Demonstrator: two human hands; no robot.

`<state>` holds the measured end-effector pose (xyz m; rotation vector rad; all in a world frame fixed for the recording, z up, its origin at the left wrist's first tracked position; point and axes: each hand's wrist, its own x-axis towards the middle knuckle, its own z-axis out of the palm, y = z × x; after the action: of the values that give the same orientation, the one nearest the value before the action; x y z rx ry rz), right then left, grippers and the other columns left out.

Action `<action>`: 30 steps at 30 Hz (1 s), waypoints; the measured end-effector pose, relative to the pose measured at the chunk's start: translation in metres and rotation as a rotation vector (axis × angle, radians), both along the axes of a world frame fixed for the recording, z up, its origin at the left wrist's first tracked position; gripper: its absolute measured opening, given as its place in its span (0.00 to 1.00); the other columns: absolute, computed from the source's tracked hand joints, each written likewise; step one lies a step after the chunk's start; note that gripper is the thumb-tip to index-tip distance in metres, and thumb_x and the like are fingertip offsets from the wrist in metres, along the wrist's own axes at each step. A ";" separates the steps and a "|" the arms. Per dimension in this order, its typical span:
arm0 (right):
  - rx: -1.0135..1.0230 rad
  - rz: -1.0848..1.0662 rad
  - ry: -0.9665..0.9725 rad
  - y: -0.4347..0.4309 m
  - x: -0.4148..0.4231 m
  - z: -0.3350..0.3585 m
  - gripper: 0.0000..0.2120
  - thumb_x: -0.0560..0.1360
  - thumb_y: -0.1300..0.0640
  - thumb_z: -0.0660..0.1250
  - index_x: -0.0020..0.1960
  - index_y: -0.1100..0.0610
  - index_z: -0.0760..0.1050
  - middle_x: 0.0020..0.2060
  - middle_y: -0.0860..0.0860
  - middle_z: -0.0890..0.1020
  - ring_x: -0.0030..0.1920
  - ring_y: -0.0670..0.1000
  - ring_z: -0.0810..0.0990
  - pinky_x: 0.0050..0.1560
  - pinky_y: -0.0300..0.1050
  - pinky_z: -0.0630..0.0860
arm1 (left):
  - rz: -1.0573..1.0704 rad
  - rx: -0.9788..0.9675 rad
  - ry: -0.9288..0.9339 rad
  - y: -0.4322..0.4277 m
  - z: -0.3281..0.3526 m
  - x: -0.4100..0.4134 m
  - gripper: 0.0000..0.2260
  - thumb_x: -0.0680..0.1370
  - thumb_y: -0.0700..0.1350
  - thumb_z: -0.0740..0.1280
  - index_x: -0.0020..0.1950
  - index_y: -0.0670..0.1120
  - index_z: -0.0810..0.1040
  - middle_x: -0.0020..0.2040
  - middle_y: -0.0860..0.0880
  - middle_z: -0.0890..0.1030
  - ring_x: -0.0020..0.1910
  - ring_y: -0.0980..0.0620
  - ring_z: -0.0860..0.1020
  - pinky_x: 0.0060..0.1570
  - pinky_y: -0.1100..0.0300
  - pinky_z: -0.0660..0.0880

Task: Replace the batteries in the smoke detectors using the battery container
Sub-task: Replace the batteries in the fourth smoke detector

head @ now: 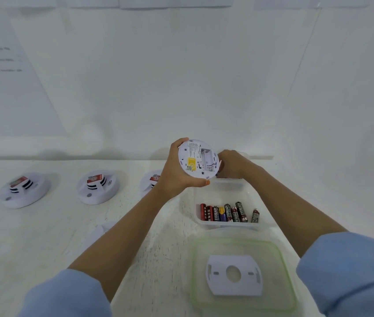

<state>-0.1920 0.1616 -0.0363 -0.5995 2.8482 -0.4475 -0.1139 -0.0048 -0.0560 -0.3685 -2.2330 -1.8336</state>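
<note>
Two risks stand out. The round white plastic smoke detector (pixel 198 160) is held in the air, tilted, with its open battery bay facing the camera, so a loose cell could slip out and roll across the tabletop (pixel 44 236), or drop among the red and black cylindrical batteries (pixel 227 212) lying in the clear plastic container (pixel 218 191) just below, where a used cell would probably be hard to tell from a fresh one. A cell seated the wrong way round is the other likely fault, since the bay is small and partly shadowed.

The left hand (pixel 174 170) grips the detector from its left side, fingers curled over the top rim and thumb under the lower rim. The right hand (pixel 231 164) sits at the detector's right rim with fingers curled; whether it pinches anything cannot be told. Both forearms reach forward over the tabletop's middle, above the container near the right back edge.

The green-edged clear lid (pixel 279 252) at the front edge carries a flat white mounting plate (pixel 234 274).
</note>
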 end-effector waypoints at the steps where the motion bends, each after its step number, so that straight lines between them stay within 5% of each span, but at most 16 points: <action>1: -0.085 -0.017 -0.009 0.002 0.001 0.002 0.03 0.69 0.64 0.69 0.41 0.58 0.78 0.37 0.50 0.77 0.35 0.51 0.75 0.31 0.37 0.69 | -0.001 0.001 -0.001 -0.001 0.000 0.000 0.44 0.55 0.37 0.78 0.66 0.49 0.60 0.59 0.58 0.70 0.55 0.68 0.72 0.52 0.67 0.75; 4: -0.488 -0.160 -0.031 0.009 0.009 0.017 0.07 0.70 0.67 0.69 0.48 0.63 0.79 0.34 0.56 0.80 0.30 0.50 0.75 0.31 0.33 0.72 | -0.007 0.002 -0.003 -0.002 0.001 0.001 0.44 0.55 0.37 0.78 0.66 0.50 0.60 0.59 0.57 0.70 0.56 0.66 0.72 0.52 0.66 0.75; 8: -0.989 -0.260 -0.080 0.015 0.032 0.046 0.13 0.69 0.68 0.71 0.53 0.63 0.76 0.35 0.57 0.80 0.35 0.52 0.79 0.42 0.45 0.80 | -0.017 0.012 0.011 0.000 0.003 0.004 0.44 0.55 0.36 0.78 0.66 0.48 0.60 0.59 0.56 0.70 0.55 0.66 0.73 0.50 0.67 0.75; 13: -0.778 -0.161 0.044 0.005 0.066 0.062 0.04 0.65 0.64 0.75 0.38 0.62 0.80 0.30 0.53 0.80 0.30 0.48 0.79 0.35 0.40 0.78 | -0.032 0.049 0.007 0.009 0.007 0.010 0.45 0.55 0.34 0.77 0.67 0.45 0.58 0.58 0.55 0.71 0.53 0.66 0.75 0.50 0.64 0.77; 18: -0.591 -0.111 0.171 -0.003 0.084 0.057 0.07 0.69 0.60 0.73 0.44 0.63 0.83 0.32 0.53 0.81 0.25 0.42 0.74 0.20 0.28 0.65 | -0.053 0.093 -0.004 0.014 0.012 0.018 0.44 0.55 0.32 0.76 0.65 0.47 0.58 0.57 0.54 0.71 0.52 0.62 0.77 0.45 0.65 0.77; 22: -0.438 0.050 0.111 0.007 0.089 0.059 0.15 0.69 0.60 0.73 0.55 0.61 0.80 0.50 0.54 0.81 0.46 0.50 0.77 0.40 0.27 0.71 | -0.041 0.098 -0.003 0.012 0.015 0.025 0.45 0.54 0.34 0.77 0.66 0.47 0.59 0.58 0.51 0.72 0.55 0.53 0.75 0.49 0.61 0.78; 25: -0.495 0.103 0.165 0.016 0.089 0.057 0.17 0.67 0.62 0.75 0.55 0.59 0.80 0.51 0.54 0.76 0.46 0.46 0.73 0.44 0.23 0.66 | -0.058 0.076 -0.009 0.014 0.017 0.029 0.45 0.55 0.32 0.77 0.66 0.46 0.59 0.58 0.53 0.71 0.54 0.57 0.76 0.49 0.62 0.78; 30: -0.682 0.015 0.022 0.024 0.092 0.057 0.16 0.64 0.63 0.77 0.51 0.57 0.80 0.50 0.46 0.73 0.54 0.47 0.71 0.55 0.41 0.70 | -0.079 0.073 -0.012 0.016 0.023 0.033 0.45 0.56 0.29 0.78 0.66 0.47 0.59 0.57 0.54 0.72 0.54 0.57 0.75 0.49 0.63 0.78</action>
<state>-0.1002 0.1853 0.0212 -0.7235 2.6628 -1.4355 -0.0811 0.0117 -0.0329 -0.4388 -2.1819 -1.9553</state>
